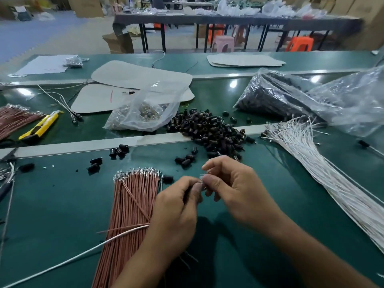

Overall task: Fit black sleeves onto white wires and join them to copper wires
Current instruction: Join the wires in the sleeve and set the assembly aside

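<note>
My left hand (176, 213) and my right hand (230, 183) meet fingertip to fingertip above the green table, both pinching the small ends of wires between them; the joint itself is hidden by my fingers. A white wire (72, 259) and a copper wire (120, 229) trail out leftwards from under my left hand. A bundle of copper wires (128, 217) with shiny tips lies just left of my hands. A heap of black sleeves (209, 129) sits behind my hands. A fan of white wires (324, 169) lies to the right.
A clear bag of small metal parts (143, 113) lies behind the sleeves, and large bags of black parts (280, 96) at the back right. A yellow utility knife (40, 126) and more copper wires (14, 119) lie at the left. A metal strip (83, 145) crosses the table.
</note>
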`<state>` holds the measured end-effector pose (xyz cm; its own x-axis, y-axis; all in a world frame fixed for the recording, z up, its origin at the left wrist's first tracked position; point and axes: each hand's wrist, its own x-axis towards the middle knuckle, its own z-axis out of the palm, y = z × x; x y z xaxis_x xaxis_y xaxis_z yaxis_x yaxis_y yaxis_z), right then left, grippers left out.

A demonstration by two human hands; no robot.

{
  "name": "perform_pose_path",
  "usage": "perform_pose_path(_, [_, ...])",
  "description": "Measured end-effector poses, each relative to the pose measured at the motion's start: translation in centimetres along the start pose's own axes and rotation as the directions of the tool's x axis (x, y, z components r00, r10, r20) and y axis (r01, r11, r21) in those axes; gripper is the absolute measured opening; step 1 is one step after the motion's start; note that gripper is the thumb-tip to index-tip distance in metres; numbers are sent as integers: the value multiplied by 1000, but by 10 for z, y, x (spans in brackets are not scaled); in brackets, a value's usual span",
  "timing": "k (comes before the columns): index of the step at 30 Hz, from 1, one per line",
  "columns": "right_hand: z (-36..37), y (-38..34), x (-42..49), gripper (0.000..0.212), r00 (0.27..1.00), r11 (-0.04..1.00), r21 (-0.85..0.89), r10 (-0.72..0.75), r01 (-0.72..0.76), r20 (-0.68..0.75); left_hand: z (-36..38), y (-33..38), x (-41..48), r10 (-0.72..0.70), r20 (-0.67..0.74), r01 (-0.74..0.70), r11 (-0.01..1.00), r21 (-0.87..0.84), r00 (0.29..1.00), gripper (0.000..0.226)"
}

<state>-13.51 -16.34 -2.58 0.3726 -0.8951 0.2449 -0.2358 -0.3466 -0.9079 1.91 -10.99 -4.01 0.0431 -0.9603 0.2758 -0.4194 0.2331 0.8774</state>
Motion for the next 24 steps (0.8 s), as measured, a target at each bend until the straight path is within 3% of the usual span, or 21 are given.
perform_pose_path(3, [-2,4,-5,9,997,998,58,-1,5,-71,1,-1,-1,-2,-10,2,999,33,1000,16])
perform_pose_path(6, [-5,6,-7,11,999,991,131,32,-31,-11,2,-1,-4,11,-34,-10,1000,28,999,15])
perform_pose_path(13, [-5,7,-9,19,998,991,122,41,-46,48,0,0,-2,-19,-103,14,999,-49,994,16])
perform_pose_path(24, [-2,7,-11,19,1000,986,167,22,-25,18,-4,1,-1,-18,-38,14,994,-109,999,19])
